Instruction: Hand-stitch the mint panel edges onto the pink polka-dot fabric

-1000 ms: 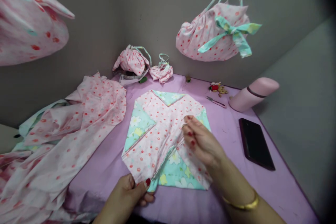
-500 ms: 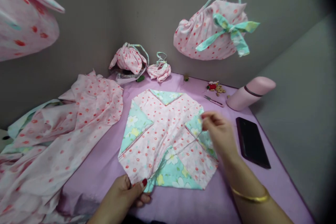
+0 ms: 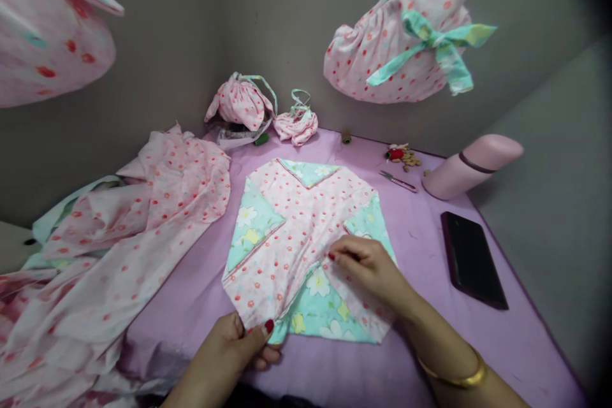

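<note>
A pink dotted fabric piece (image 3: pixel 306 210) with green floral triangles folded at its sides lies on the purple cloth. My left hand (image 3: pixel 246 344) pinches its lower left edge, thumb on top, where a pink edge meets the green floral part (image 3: pixel 318 306). Above the fabric's right half, my right hand (image 3: pixel 366 264) is closed in a pinch, with thumb and index fingertips together near the inner end of the seam. Whatever lies between those fingertips is too small to make out.
Loose pink fabric (image 3: pixel 157 204) is heaped at left. A phone (image 3: pixel 473 261), pink bottle (image 3: pixel 471 166), thread snips (image 3: pixel 399 182) and red spool (image 3: pixel 394 154) sit at right. A bow-tied pouch (image 3: pixel 396 44) hangs above; small pouches (image 3: pixel 241 102) stand behind.
My right hand has moved left and slightly down, from the right green triangle toward the fabric's middle. My left hand keeps its pinch. The whole view has shifted slightly.
</note>
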The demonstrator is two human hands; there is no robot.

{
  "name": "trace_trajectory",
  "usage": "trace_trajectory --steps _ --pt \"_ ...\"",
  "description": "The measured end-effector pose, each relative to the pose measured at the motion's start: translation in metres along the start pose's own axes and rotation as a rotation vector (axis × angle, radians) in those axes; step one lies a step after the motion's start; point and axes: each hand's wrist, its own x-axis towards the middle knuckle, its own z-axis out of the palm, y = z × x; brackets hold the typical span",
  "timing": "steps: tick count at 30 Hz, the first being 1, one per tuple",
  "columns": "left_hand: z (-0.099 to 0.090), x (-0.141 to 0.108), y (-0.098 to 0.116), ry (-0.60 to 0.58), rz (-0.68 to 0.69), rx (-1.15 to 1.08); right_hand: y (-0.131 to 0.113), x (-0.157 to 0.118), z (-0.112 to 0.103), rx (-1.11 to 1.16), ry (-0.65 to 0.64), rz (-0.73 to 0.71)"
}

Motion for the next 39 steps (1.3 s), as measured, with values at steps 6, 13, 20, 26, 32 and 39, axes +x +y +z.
trace_trajectory --steps 6,13,20,26,32,39 --pt "-0.002 0.001 -0.004 0.009 -0.006 -0.013 0.030 0.002 -0.023 -0.007 0.546 0.191" --pt "-0.003 0.003 -0.004 -0.006 0.009 -0.023 0.047 0.004 -0.029 -0.051 0.685 0.264" --pt "-0.003 0.001 -0.005 0.027 0.000 -0.061 0.000 -0.004 0.006 -0.062 0.394 0.195" --pt "-0.004 0.000 -0.006 0.035 0.023 -0.080 -0.043 -0.031 0.052 -0.009 -0.199 -0.050" --pt "-0.003 -0.002 0.001 0.015 0.034 -0.071 -0.038 -0.044 0.068 -0.107 -0.309 -0.058" --pt "-0.003 -0.002 -0.001 0.038 0.024 -0.087 -0.033 -0.047 0.077 -0.153 -0.322 -0.032"
